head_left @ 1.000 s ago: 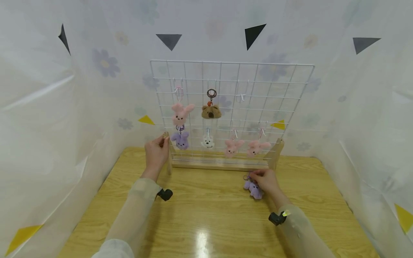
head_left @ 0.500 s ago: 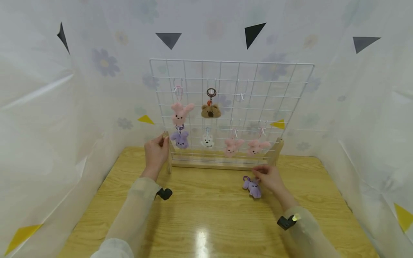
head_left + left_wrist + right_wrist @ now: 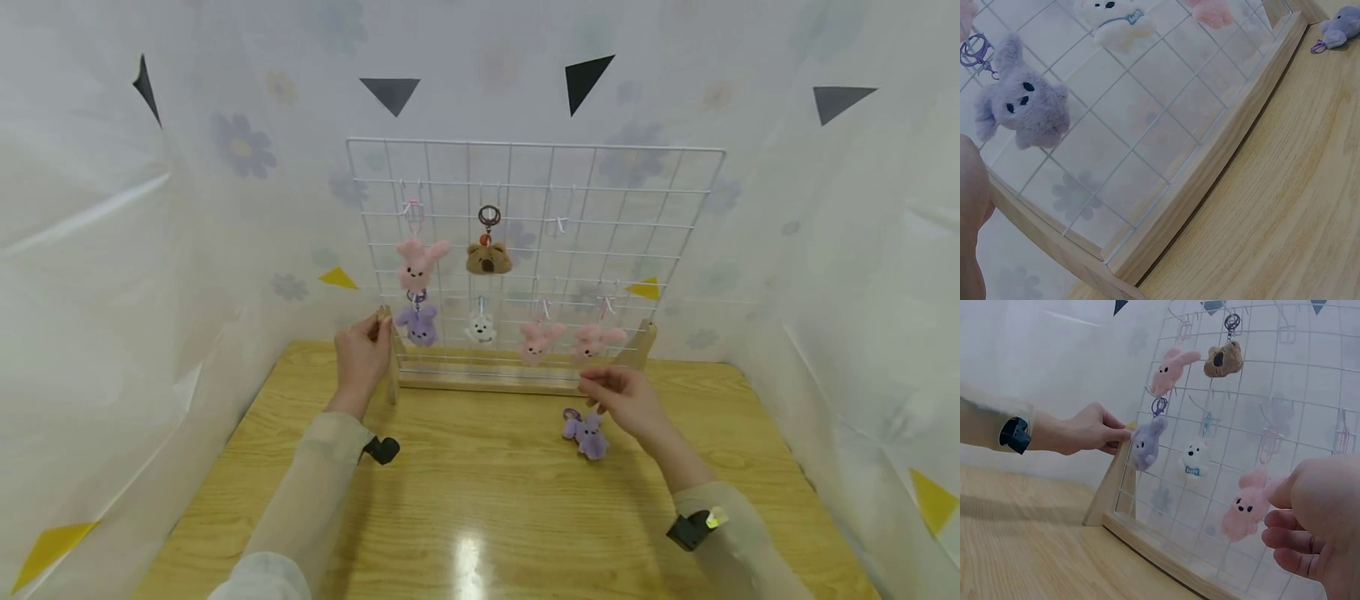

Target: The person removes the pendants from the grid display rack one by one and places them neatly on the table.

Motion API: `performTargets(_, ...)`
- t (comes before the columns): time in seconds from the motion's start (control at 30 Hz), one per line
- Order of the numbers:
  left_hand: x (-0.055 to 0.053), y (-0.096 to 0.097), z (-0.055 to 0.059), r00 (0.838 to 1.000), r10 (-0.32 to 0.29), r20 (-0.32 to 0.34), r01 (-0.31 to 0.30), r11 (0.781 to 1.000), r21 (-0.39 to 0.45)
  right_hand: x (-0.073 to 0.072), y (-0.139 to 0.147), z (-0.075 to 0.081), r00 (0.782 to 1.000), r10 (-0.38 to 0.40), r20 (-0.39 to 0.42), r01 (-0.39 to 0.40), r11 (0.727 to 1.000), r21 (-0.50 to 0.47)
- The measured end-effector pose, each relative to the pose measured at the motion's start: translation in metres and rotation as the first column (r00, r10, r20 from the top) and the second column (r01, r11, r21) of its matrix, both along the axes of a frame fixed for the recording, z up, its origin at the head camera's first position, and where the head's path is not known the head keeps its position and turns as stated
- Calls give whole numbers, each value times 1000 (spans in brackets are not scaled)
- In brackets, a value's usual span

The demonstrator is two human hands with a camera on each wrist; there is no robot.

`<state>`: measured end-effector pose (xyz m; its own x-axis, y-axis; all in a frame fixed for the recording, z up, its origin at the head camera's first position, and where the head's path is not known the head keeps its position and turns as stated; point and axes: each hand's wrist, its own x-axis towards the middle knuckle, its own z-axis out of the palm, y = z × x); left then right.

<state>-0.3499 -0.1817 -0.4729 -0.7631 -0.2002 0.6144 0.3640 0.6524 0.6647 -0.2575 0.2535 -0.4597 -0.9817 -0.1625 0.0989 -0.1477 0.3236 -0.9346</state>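
My left hand point(image 3: 360, 358) pinches the top of the left wooden upright of a wire grid rack. My right hand point(image 3: 626, 404) is above the table with loosely bent fingers holding nothing, just below a hanging pink rabbit keychain point(image 3: 598, 342). Beneath that hand a purple plush keychain point(image 3: 592, 439) with a purple ring lies on the tabletop, before the rack's wooden base point(image 3: 480, 385). Another purple plush keychain point(image 3: 1029, 103) hangs beside the left upright. In the right wrist view, the right hand point(image 3: 1329, 512) overlaps the edge of a pink rabbit keychain point(image 3: 1244, 509).
Also hanging from the rack's hooks are a brown bear-head keychain point(image 3: 489, 259), a white bear keychain point(image 3: 482, 328) and a pink rabbit keychain point(image 3: 418, 265) at upper left. An upper-right hook point(image 3: 558, 225) bears no plush. Pale flowered sheeting point(image 3: 247, 250) encloses the wooden table point(image 3: 420, 500).
My right hand has let go of the purple plush keychain on the table and risen away from it toward the rack. The left hand stays on the upright.
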Motion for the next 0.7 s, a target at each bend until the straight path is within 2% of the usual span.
performTargets(0.13, 0, 0, 1, 1000, -4, 9, 4, 1000, 5, 2, -4, 10, 999, 31, -42, -30, 1000, 4)
performTargets(0.5, 1, 1, 0, 1000, -5, 28, 4, 1000, 14, 10, -13, 42, 988, 90, -124, -103, 990, -97)
performTargets(0.7, 2, 2, 1, 1000, 2, 20, -2, 1000, 20, 11, -18, 62, 978, 116, -174, -134, 986, -95)
